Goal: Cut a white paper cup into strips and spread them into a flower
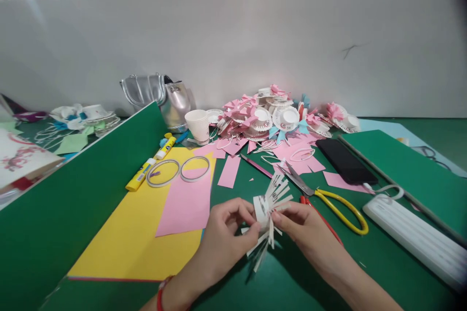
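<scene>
Both hands hold a white paper cup (pixel 269 205) whose wall is cut into splayed strips. My left hand (pixel 222 236) pinches its lower left side with curled fingers. At the cup's right side, my right hand (pixel 303 229) grips a strip between thumb and fingers. The cup hovers just above the green table (pixel 328 282). Yellow-handled scissors (pixel 321 195) lie right behind my right hand.
Yellow paper (pixel 131 238) and pink paper (pixel 186 206) lie left, with two tape rings (pixel 178 171) and a glue stick (pixel 149 167). A pile of finished paper-cup flowers (pixel 277 119), a whole cup (pixel 198 125), a phone (pixel 345 160), a white power bank (pixel 416 238), a silver bag (pixel 164 97).
</scene>
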`<state>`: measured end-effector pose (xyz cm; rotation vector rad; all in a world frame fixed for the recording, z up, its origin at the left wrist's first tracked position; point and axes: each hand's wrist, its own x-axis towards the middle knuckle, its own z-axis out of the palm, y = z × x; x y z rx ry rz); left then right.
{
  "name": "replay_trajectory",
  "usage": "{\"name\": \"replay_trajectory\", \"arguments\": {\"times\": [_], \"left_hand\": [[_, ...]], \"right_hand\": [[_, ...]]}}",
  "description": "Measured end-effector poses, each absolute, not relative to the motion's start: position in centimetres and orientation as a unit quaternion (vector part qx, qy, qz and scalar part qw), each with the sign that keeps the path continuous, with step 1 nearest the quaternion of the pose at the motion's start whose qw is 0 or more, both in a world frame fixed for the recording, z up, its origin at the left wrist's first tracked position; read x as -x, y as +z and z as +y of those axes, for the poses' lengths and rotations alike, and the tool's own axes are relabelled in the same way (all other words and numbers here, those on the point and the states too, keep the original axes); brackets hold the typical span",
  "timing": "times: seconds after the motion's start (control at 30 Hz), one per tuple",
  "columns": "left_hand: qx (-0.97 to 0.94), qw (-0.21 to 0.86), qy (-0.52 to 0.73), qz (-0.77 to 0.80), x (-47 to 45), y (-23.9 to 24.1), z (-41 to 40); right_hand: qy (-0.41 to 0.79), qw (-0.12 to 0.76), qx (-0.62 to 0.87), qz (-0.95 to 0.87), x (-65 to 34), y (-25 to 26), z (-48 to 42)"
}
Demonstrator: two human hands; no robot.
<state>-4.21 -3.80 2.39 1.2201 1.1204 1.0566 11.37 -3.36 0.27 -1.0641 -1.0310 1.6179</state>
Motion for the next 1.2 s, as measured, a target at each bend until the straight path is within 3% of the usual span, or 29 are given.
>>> {"name": "replay_trajectory", "arguments": {"times": [0.27, 0.67, 0.93, 1.2], "left_hand": [[-0.497, 0.566, 0.481, 0.449, 3.7, 1.6, -4.0], [-0.492, 0.581, 0.423, 0.491, 3.7, 1.8, -3.8], [-0.453, 0.618, 0.454, 0.455, 4.1, 1.8, -3.7], [-0.438, 0.637, 0.432, 0.465, 4.1, 1.4, -3.8]], "right_hand": [[0.551, 0.496, 0.471, -0.479, -10.8, 0.1, -3.9], [0.458, 0.488, 0.497, -0.552, -10.9, 0.2, -4.2], [0.520, 0.460, 0.450, -0.562, -11.5, 0.9, -3.8], [0.494, 0.481, 0.434, -0.580, -11.5, 0.5, -4.2]]}}
